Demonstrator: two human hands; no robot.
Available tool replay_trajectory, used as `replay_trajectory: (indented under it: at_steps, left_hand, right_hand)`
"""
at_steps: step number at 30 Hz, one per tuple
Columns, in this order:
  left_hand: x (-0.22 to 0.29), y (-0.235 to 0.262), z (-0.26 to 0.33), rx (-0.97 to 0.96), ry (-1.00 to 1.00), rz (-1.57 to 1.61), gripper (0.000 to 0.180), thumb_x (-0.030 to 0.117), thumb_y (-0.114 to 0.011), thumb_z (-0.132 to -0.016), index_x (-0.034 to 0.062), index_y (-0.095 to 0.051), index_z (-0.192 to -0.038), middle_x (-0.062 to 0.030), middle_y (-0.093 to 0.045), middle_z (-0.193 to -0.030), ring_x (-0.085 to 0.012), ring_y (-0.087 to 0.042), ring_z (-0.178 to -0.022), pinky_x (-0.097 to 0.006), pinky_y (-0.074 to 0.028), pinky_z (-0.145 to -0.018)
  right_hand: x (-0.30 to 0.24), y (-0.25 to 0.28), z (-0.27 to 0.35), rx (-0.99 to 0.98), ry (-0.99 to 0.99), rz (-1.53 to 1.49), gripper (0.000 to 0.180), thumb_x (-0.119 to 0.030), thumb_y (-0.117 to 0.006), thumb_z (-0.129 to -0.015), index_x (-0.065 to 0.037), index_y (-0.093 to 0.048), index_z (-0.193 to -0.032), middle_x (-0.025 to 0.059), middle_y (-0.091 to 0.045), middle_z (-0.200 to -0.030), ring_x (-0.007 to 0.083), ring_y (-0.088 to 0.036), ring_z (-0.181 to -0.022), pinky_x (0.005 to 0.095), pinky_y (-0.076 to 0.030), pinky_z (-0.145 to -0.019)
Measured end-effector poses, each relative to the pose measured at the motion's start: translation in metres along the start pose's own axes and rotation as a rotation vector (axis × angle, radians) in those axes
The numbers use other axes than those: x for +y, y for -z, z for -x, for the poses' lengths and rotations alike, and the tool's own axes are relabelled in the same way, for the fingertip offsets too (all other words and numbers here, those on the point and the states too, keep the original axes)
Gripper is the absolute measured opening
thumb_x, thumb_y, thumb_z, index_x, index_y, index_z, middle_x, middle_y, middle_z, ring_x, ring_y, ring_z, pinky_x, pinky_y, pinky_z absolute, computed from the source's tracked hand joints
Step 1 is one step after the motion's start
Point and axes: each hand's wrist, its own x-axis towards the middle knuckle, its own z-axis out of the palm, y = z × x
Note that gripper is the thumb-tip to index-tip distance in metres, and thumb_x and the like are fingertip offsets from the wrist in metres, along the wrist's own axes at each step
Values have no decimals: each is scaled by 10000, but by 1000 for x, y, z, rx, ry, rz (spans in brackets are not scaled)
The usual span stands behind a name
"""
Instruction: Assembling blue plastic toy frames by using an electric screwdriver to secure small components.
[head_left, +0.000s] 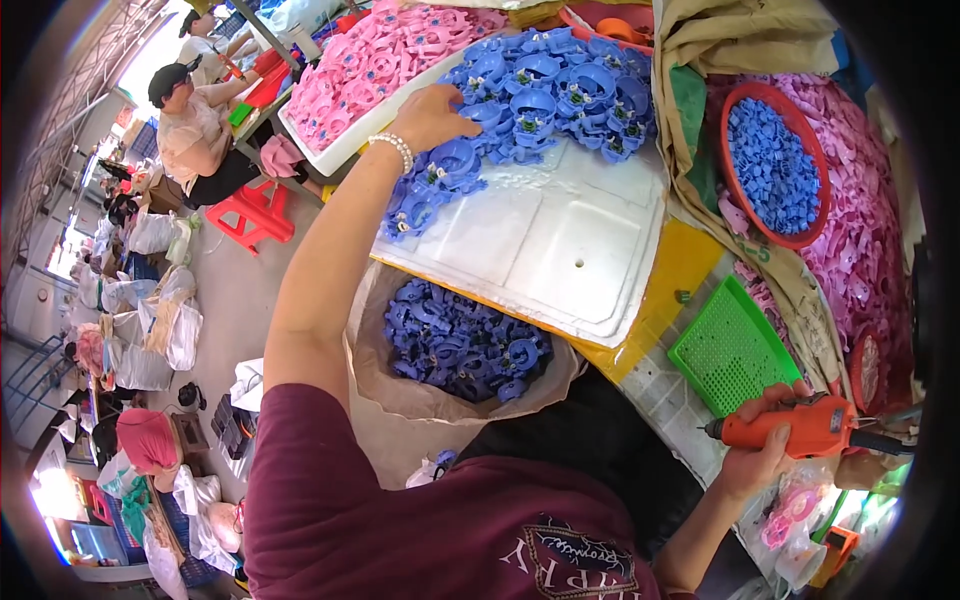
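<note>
My left hand point(428, 120), with a beaded bracelet at the wrist, reaches over the left edge of a heap of blue plastic parts point(535, 100). Its thumb and forefinger are apart against the heap; the other fingers are partly hidden. Below the wrist, a smaller cluster of blue parts point(440, 180) lies on a white foam board point(570, 250). In my right hand point(765, 450) is an orange electric screwdriver point(800, 430), its tip pointing left. Under the board's near edge, a sack point(372, 350) holds many more blue parts point(460, 340).
Pink parts point(385, 60) fill a white tray at the far left. To the right are a green basket point(735, 350) and a red bowl point(728, 170) of small blue pieces, beside heaped pink parts point(850, 210). A co-worker point(190, 140) sits beyond a red stool point(255, 215).
</note>
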Motion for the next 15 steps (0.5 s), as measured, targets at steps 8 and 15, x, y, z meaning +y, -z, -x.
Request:
replay_trajectory:
  at_steps: [8,15]
  left_hand:
    - [-7,0,-7,53,13,93,554,345,-742,-577,-16,-654,-987,-156,-658,-910,-251,-629,-862,-326,-483,-799]
    - [2,8,-10,5,68,168,461,345,-725,-588,-17,-680,-869,-139,-664,-816,-221,-628,-775,-313,-485,-747]
  right_hand:
    - [1,1,1,-6,-2,-13,584,-316,-611,-807,19,-396,-1235,134,-532,-969,161,-514,-646,256,-428,-578]
    - [1,0,0,-27,-19,-28,595,-315,-620,-804,13,-387,-1242,133,-533,-972,158,-517,-659,256,-428,-572]
